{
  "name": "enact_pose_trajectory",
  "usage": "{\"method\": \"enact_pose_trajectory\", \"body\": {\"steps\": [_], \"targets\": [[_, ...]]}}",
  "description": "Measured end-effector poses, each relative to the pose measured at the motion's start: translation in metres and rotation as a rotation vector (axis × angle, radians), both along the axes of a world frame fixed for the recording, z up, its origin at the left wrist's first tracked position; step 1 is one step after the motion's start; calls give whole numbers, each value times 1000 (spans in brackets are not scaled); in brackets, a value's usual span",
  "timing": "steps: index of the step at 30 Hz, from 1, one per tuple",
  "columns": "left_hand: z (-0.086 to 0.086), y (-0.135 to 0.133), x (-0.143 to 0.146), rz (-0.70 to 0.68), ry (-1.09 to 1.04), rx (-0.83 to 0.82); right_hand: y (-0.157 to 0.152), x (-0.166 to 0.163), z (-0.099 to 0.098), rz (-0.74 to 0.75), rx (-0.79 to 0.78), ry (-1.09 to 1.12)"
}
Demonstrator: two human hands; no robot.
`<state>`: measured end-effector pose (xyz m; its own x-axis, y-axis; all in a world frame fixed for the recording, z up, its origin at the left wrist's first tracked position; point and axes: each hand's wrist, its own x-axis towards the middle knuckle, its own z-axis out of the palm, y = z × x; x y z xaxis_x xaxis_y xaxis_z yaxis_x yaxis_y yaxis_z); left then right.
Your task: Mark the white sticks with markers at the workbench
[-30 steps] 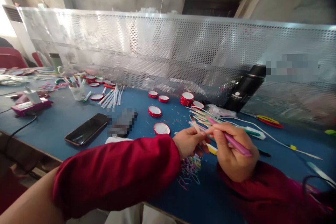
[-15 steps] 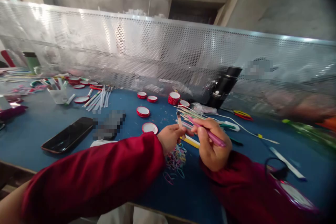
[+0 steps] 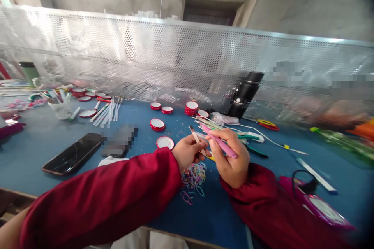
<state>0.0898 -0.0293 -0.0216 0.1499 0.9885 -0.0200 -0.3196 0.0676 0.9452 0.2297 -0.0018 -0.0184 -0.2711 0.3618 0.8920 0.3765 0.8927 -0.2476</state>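
Observation:
My left hand (image 3: 187, 152) is closed on a thin pale strip with a dark tip (image 3: 194, 134), which points up and to the left. Close beside it on the right, my right hand (image 3: 233, 161) grips a pink pen-like tool (image 3: 222, 144), its front end near the strip. Whether the two touch I cannot tell. Below my hands lies a tangle of coloured elastic bands (image 3: 193, 181). A shallow red-rimmed tin (image 3: 165, 142) with white inside stands just left of my left hand. Part of a yellow stick shows between the hands.
Two phones (image 3: 73, 153) lie at left, behind my left sleeve. Further back are a white cup of pens (image 3: 60, 109) and white sticks (image 3: 108, 113). A black flask (image 3: 245, 95) leans against the perforated metal screen (image 3: 163, 54). Pliers (image 3: 255, 151) and a purple-edged object (image 3: 327, 210) lie at right.
The pale strip now leans further left in my left hand. My right hand has turned the pink tool slightly, and its front end has shifted left. The whole view has moved a little.

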Motion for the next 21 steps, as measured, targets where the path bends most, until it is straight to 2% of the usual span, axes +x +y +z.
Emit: {"method": "enact_pose_trajectory", "body": {"steps": [7,13,21], "targets": [[0,0,1,-16,-52,-13,-3,1,-1,-2,-21,23],[-3,1,1,-37,-51,-28,-2,0,-6,-26,-146,76],[-4,1,2,-54,-10,25,1,1,-4,-39,-8,41]]}}
